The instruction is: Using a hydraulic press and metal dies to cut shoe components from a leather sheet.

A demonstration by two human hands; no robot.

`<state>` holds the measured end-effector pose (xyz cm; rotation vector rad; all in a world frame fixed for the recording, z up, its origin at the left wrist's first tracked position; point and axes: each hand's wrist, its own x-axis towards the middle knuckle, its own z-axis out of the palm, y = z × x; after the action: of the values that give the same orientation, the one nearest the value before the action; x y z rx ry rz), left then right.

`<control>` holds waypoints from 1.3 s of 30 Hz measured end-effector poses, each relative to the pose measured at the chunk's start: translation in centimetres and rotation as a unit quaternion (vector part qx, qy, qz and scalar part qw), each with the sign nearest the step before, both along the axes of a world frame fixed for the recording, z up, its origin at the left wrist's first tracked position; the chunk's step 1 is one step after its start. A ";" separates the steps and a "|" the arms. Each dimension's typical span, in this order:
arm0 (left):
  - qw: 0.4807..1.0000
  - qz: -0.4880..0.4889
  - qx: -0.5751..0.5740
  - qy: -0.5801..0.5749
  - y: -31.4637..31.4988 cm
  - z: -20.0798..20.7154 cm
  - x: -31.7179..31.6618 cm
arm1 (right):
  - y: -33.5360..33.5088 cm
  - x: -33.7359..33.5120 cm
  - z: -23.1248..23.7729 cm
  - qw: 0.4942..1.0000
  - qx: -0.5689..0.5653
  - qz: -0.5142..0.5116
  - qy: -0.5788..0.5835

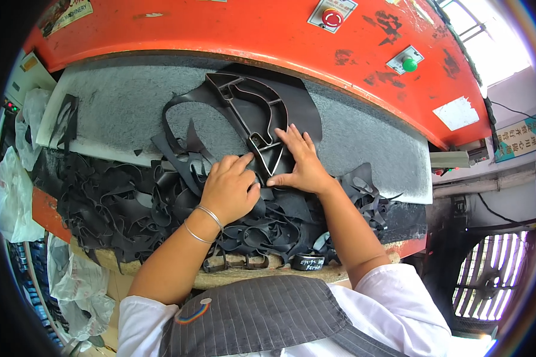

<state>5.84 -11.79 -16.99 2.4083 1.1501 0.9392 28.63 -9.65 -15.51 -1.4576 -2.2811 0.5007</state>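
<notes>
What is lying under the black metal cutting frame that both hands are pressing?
Under the black metal cutting frame lies a black leather-like sheet, spread on the grey felt-like board. The left hand and right hand cover the frame's near end, so what lies beneath there is hidden.

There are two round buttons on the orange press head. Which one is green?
The green button is the right-hand one, lower on the orange press head, in a tilted grey plate. The red button sits further left, near the top edge.

Orange press housing (268, 35), grey bed (363, 137), bright window (494, 35), fan grille (488, 279) at right
</notes>
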 end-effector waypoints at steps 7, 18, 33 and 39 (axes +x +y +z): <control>0.999 -0.009 -0.020 -0.024 -0.3 -0.2 0.3 | -0.6 -0.1 -0.8 0.998 0.066 -0.020 -0.012; 0.999 -0.015 -0.038 -0.026 -0.1 0.1 0.0 | -0.3 0.1 -1.0 0.998 0.060 0.000 0.000; 0.977 0.068 0.003 -0.202 2.3 9.0 -6.6 | -4.3 5.4 11.6 0.807 0.480 -0.267 0.218; 0.920 0.131 0.194 -0.314 0.3 14.8 -8.6 | -3.5 8.8 18.2 0.598 0.641 -0.465 0.119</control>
<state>-2.74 -11.50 -2.15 1.9586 1.1094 2.0064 37.43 -13.19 2.69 -1.2472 -0.7702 -1.0135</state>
